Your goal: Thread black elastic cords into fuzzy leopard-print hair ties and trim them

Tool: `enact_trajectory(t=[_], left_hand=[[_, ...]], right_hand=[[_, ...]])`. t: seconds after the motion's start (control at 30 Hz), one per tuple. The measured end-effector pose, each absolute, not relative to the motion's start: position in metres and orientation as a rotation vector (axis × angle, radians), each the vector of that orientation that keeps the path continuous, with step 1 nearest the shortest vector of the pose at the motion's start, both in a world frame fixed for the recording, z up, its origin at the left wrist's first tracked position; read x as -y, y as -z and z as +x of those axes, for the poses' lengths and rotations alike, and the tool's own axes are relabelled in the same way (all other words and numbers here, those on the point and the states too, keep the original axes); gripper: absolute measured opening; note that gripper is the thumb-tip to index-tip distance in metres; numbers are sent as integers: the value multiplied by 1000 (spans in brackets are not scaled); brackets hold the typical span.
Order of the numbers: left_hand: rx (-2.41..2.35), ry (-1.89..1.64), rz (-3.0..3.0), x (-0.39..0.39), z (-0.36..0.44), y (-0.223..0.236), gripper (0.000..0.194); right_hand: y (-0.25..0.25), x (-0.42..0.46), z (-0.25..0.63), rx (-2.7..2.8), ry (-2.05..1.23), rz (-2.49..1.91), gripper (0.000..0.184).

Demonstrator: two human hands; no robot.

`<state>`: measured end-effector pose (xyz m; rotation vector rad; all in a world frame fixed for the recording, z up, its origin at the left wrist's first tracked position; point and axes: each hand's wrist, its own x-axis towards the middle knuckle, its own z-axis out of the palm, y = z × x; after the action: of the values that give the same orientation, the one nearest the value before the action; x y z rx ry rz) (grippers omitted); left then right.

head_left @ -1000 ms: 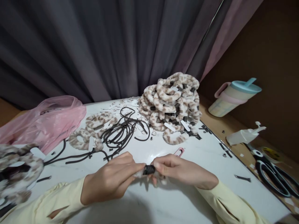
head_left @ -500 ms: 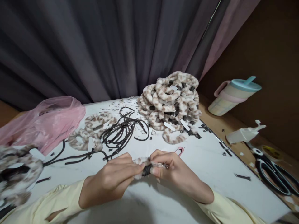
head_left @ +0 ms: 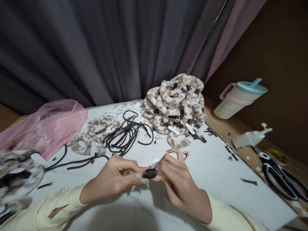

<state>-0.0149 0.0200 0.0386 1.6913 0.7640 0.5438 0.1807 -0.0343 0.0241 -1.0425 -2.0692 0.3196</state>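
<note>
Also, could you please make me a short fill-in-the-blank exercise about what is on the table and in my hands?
The dark coil on the fluffy piece is ____ the left hand and the right hand. The crumpled plastic bag is coloured ____. The big pile of fluffy rings is to the ____ of the tangled cord. Measured from the hands, the tumbler is ____ away than the squeeze bottle.

Missing words: between; pink; right; farther.
</note>
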Motion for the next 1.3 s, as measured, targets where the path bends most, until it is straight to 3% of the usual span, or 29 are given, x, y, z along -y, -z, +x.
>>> enact_trajectory(t=[0.4,0.67,1.0,1.13,1.17,1.27,1.3], left_hand=[[-807,-437,1464,-19,-11,-45,18],[-879,-349,1544,-25,-8,-54,16],[-828,-144,1991,-33,-15,-63,13],[-821,-201,2208,-41,-33,-73,52],[-857,-274,2263,-43,-39,-77,52],[-899,-389,2335,-45,-52,-87,13],[-887,-409,2343,-43,-54,-90,11]], right_hand=[[-25,37,177,2063,-141,-1062,18],[-24,35,175,1904,-591,-1208,23],[-32,31,180,1877,-775,-1265,29],[-35,25,184,1777,-960,-1360,32],[-34,24,184,1716,-1114,-1375,33],[-26,19,182,1510,-1599,-1375,34],[-21,18,181,1486,-1683,-1384,35]])
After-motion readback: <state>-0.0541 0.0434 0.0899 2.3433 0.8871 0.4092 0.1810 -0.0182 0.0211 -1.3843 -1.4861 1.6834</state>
